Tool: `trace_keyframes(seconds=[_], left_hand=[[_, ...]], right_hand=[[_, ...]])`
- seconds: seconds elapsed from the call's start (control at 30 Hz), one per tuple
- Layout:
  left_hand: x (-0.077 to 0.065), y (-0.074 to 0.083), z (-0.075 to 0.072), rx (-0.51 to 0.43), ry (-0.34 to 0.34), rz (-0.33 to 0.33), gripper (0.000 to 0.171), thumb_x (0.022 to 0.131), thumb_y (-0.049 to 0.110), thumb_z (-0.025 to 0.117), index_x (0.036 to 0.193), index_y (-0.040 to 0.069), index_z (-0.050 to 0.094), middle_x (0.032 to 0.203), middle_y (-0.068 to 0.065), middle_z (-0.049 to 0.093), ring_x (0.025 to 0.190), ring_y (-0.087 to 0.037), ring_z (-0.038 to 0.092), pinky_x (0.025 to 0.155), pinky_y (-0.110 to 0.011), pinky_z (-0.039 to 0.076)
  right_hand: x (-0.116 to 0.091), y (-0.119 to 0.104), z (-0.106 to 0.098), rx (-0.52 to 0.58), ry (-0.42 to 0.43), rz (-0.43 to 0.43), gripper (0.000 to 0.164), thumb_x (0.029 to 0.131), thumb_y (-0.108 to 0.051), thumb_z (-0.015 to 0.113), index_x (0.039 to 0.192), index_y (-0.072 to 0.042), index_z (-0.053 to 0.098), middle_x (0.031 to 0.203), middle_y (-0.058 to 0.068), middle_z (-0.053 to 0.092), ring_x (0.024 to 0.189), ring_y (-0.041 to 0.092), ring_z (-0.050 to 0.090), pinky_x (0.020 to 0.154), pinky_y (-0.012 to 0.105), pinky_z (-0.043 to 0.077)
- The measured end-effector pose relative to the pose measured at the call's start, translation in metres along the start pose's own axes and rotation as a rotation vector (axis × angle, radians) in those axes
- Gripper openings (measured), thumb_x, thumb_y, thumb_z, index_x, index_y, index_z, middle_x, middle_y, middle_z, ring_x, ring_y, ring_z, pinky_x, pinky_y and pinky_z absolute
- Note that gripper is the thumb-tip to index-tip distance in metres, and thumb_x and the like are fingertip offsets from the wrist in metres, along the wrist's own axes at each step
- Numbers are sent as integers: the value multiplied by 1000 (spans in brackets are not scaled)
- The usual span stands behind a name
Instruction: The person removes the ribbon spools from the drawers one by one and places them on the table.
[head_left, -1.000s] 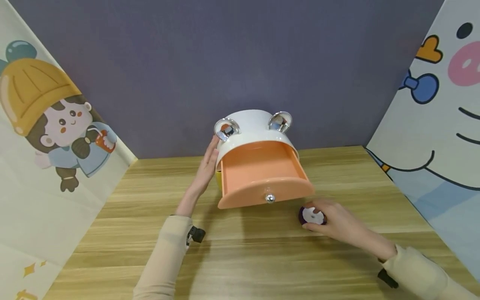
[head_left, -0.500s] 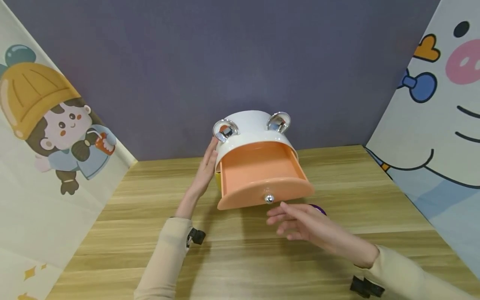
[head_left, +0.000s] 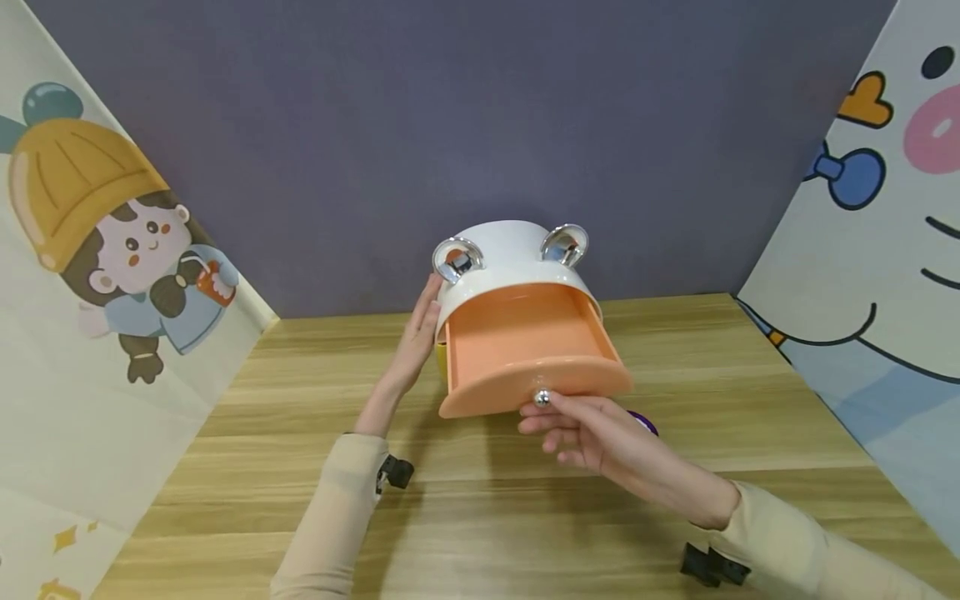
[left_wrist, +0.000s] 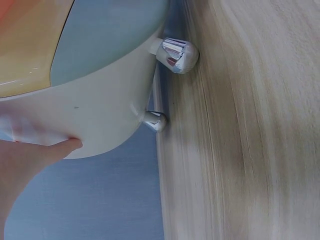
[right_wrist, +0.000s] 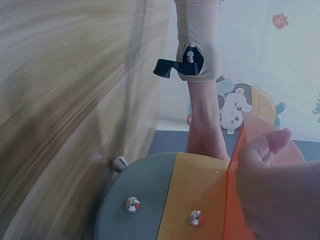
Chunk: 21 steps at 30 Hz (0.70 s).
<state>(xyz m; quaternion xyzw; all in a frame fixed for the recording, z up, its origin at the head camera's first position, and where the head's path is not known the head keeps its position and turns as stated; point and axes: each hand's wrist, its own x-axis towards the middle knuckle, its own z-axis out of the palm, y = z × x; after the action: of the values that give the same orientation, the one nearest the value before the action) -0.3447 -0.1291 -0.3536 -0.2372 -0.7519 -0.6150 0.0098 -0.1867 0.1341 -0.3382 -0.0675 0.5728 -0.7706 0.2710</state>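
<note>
Jutting from the white cabinet (head_left: 510, 250), the orange drawer (head_left: 487, 392) is pulled out above the table, its silver knob (head_left: 542, 398) pinched between the right hand's (head_left: 600, 435) thumb and forefinger. Half a second ago that hand was just short of the knob, and before that it held the purple-rimmed disc (head_left: 644, 422), now lying on the table partly hidden behind it. The drawer looks just as far out as before. Its front faces the person; the panel's long axis runs left to right, right end slightly higher. The left hand (head_left: 415, 340) lies with extended fingers against the cabinet's side, unmoved. Lower down are yellow (right_wrist: 192, 192) and grey-green (right_wrist: 142, 182) drawer fronts; beneath stretches the wood-grain table (head_left: 300, 392).
</note>
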Motion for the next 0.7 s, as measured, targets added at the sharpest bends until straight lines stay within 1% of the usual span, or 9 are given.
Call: trace_keyframes(seconds=[0.27, 0.47, 0.7], left_hand=[[1, 0, -1, -5, -9, -12, 53, 109, 24, 28, 160, 19, 16, 170, -5, -2, 157, -26, -1, 127, -56, 6], [1, -1, -2, -4, -5, -13, 53, 109, 24, 28, 160, 19, 16, 170, -2, -1, 157, -25, -1, 127, -55, 5], [2, -1, -2, -11, -8, -14, 53, 109, 25, 28, 160, 18, 16, 170, -2, 0, 157, -23, 0, 128, -53, 5]], right_hand=[[3, -2, 2, -29, 13, -15, 35, 103, -39, 51, 119, -11, 65, 102, -7, 75, 77, 2, 62, 69, 14, 54], [7, -4, 2, -2, 2, -36, 32, 104, -38, 50, 116, -13, 66, 101, -7, 75, 74, 1, 61, 65, 13, 53], [13, -8, 1, 20, -6, -64, 29, 104, -35, 50, 113, -14, 68, 100, -6, 76, 73, 1, 62, 66, 13, 54]])
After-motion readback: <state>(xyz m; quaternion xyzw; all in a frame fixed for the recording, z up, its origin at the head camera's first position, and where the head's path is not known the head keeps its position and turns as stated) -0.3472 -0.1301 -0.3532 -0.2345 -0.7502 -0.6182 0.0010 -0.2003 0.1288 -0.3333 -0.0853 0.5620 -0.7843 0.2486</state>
